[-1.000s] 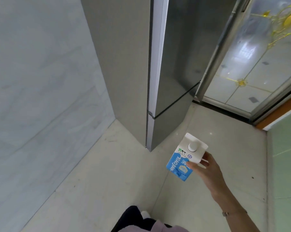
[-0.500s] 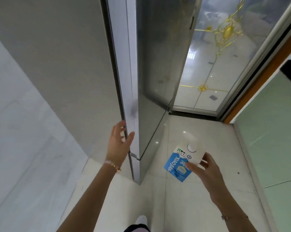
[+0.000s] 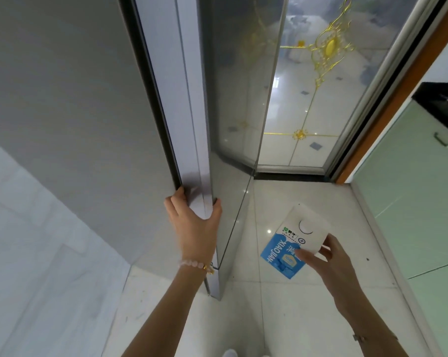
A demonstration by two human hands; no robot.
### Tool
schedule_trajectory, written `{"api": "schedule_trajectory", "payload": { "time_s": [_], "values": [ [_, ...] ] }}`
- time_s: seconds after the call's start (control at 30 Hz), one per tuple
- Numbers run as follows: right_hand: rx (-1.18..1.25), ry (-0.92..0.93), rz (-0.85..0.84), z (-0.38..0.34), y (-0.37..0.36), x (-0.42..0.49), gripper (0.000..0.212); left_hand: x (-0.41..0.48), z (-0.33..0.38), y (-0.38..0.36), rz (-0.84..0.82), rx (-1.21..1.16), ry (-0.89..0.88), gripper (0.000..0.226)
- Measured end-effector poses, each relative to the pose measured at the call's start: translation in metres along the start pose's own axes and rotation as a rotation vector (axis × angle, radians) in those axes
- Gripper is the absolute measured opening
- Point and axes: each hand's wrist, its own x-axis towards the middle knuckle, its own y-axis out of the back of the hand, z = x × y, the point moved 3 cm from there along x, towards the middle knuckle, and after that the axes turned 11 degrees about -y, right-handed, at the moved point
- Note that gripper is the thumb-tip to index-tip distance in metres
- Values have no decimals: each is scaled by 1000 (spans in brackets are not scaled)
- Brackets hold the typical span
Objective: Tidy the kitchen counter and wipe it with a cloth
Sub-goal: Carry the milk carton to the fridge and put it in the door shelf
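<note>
Fridge door edge (image 3: 192, 130) in left grip (image 3: 195, 229); carton (image 3: 291, 242) in right grip (image 3: 330, 264).

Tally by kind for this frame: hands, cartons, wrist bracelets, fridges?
hands: 2, left hand and right hand
carton: 1
bracelets: 2, bead bracelet and thin bracelet
fridge: 1
Total: 6

Fridge (image 3: 89, 99): grey side, silver door edge.
Carton (image 3: 292, 243), right of fridge: white top, blue base, white lettering.
Glass door (image 3: 321, 112), behind fridge: gold ornament lines.
Cabinet (image 3: 411, 215), far right of fridge: pale green.
</note>
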Motion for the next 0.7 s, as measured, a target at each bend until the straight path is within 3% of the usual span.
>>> {"api": "schedule_trajectory", "payload": {
  "time_s": [0.5, 0.7],
  "values": [
    [47, 40, 21, -7, 63, 0, 45, -3, 11, -6, 93, 62, 3, 59],
    [41, 75, -18, -18, 102, 14, 47, -49, 47, -47, 64, 64, 45, 64]
  ]
}}
